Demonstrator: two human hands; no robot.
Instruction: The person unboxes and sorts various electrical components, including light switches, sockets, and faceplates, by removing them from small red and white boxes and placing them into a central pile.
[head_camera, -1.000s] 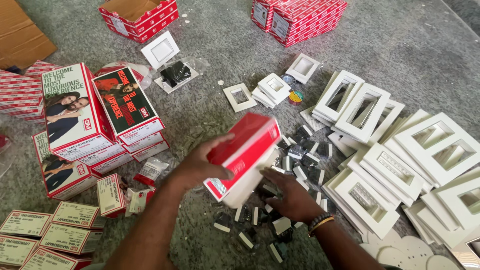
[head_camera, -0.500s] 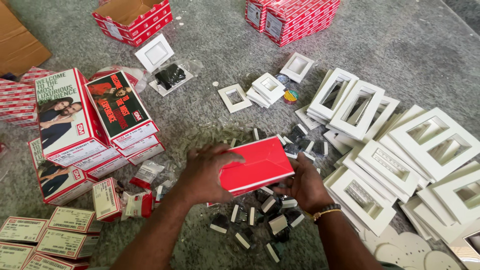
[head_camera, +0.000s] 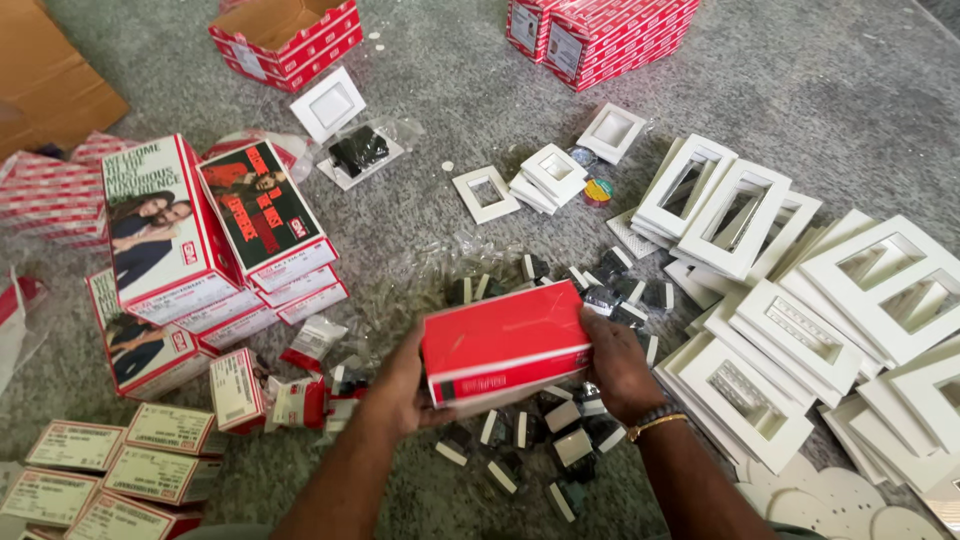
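Note:
A red rectangular cardboard box (head_camera: 505, 340) is held flat and level between both of my hands, above the grey floor. My left hand (head_camera: 400, 385) grips its left end, and my right hand (head_camera: 618, 362) grips its right end; a bracelet sits on that wrist. Under and around the box lie several small black and white switch modules (head_camera: 560, 445) scattered on the floor.
White switch-plate frames (head_camera: 800, 290) are piled on the right. Stacks of red and white printed boxes (head_camera: 200, 240) stand on the left, small labelled packets (head_camera: 110, 460) at bottom left. More red cartons (head_camera: 600, 35) and an open carton (head_camera: 285, 30) sit at the top.
The red box was tilted up on end in my left hand; it now lies flat and lower, with my right hand moved from the floor modules onto its right end.

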